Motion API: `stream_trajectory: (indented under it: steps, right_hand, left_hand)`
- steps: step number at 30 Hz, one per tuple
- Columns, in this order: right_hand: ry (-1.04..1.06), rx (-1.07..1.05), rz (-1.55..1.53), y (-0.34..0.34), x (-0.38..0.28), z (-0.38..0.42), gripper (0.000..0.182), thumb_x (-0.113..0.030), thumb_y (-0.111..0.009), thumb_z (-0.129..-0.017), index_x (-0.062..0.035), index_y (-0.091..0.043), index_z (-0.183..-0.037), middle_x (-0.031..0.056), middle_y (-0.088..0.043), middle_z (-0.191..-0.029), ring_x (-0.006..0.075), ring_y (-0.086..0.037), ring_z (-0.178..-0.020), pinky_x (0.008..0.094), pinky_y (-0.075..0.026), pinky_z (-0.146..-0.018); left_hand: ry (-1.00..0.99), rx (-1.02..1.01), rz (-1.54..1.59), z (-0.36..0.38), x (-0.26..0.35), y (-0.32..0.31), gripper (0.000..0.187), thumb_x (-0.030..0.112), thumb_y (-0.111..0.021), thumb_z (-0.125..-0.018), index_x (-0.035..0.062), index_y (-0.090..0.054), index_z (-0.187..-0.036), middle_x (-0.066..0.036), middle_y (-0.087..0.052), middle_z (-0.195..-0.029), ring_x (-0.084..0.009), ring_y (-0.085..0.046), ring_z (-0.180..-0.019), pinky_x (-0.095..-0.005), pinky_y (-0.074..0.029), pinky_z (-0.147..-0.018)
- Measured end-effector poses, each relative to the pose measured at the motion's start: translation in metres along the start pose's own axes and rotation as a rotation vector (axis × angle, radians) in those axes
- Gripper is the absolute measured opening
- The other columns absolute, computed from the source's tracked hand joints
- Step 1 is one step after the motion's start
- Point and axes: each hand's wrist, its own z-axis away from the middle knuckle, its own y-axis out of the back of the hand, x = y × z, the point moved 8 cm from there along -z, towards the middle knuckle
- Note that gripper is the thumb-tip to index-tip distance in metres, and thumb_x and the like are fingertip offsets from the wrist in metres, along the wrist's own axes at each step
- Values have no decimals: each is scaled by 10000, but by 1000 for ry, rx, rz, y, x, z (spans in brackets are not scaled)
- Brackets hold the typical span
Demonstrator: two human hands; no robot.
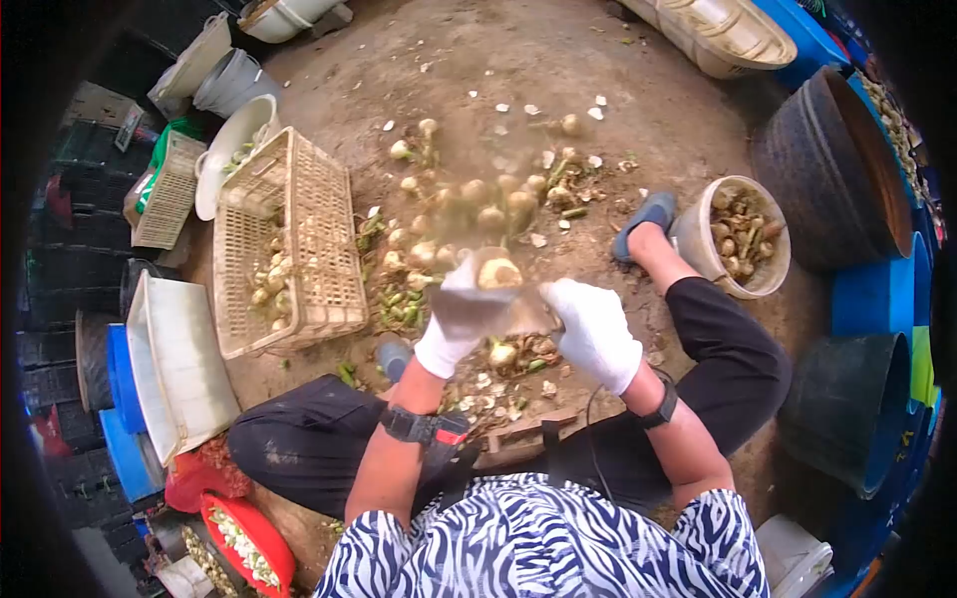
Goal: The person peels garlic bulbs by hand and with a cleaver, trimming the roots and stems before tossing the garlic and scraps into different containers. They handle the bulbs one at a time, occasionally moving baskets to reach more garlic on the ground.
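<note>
My left hand (449, 324), in a white glove, is closed around a round, pale bulb (499, 273) in front of me. A broad knife blade (474, 307) lies across the near side of the bulb, partly over my left glove. My right hand (590, 329), also gloved in white, is wrapped round the knife's handle, which its fingers mostly hide. Beyond both hands a pile of similar bulbs (489, 219) with stalks is spread over the dirt floor, blurred in places. Another bulb (502, 354) sits among trimmings just below the blade.
At the left lies a plastic crate (334, 244) with bulbs inside. A white bucket (688, 239) of bulbs or trimmings stands by my right foot. A red basin (283, 546) with pale pieces is at lower left. Large dark barrels (797, 164) line the right side.
</note>
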Motion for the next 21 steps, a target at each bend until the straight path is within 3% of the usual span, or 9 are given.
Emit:
stream_trajectory:
  steps: [1,3,7,11,12,15,16,17,21]
  right_hand:
    - [19,-56,43,-4,-7,1,291,-8,-634,-676,-60,-618,-963,140,-616,-826,362,-623,-778,441,-498,-676]
    - [22,-79,43,-8,-11,1,288,-15,-641,-670,-63,-610,-952,135,-610,-819,359,-620,-775,443,-495,-670]
    - [-2,5,-13,-21,-2,4,291,-20,-641,-664,-73,-599,-948,129,-600,-809,358,-618,-785,446,-493,-668]
    - [-28,74,78,-45,27,7,183,-48,-623,-714,-83,-604,-893,144,-633,-794,344,-642,-750,427,-503,-647]
    - [-136,91,109,-50,67,5,171,-45,-621,-723,-72,-602,-891,155,-636,-782,351,-643,-739,432,-504,-646]
    - [-362,162,174,-26,109,2,148,-39,-618,-753,-50,-611,-900,182,-647,-766,368,-645,-721,444,-507,-641]
    - [-310,254,101,-19,91,-3,191,-49,-643,-758,-47,-629,-948,194,-652,-788,374,-652,-761,441,-508,-650]
    - [-341,172,4,-18,76,-7,238,-38,-647,-762,-40,-643,-999,211,-659,-819,382,-655,-791,428,-514,-674]
    - [-343,129,-360,-40,59,2,238,-49,-647,-780,-27,-662,-1017,217,-671,-851,373,-668,-800,385,-521,-706]
  left_hand:
    - [-149,9,-247,0,19,2,457,156,-768,-740,52,-579,-1143,-120,-664,-979,-266,-657,-844,-352,-518,-777]
    - [-169,6,-306,3,17,1,463,189,-776,-735,48,-587,-1134,-149,-661,-953,-312,-657,-855,-360,-516,-767]
    - [-47,8,-199,17,-8,8,402,145,-743,-760,40,-606,-1123,-116,-681,-895,-202,-658,-803,-327,-510,-737]
    - [154,-12,-82,24,-2,12,478,203,-802,-700,43,-625,-1115,-95,-689,-887,-187,-662,-813,-312,-513,-754]
    - [240,-25,-95,25,1,14,501,224,-820,-680,44,-631,-1108,-95,-690,-887,-187,-663,-818,-310,-516,-762]
    - [77,9,-325,32,27,22,563,275,-846,-658,20,-625,-1108,-107,-692,-930,-182,-669,-843,-303,-528,-772]
    - [186,33,-246,32,8,26,580,278,-846,-661,13,-617,-1123,-104,-692,-943,-178,-670,-849,-301,-529,-779]
    - [280,50,-167,27,-15,29,598,281,-846,-664,6,-608,-1139,-100,-692,-956,-174,-671,-855,-300,-531,-786]
    - [317,166,707,23,-48,25,481,272,-758,-779,31,-577,-1154,-98,-644,-1096,-194,-664,-915,-275,-571,-769]
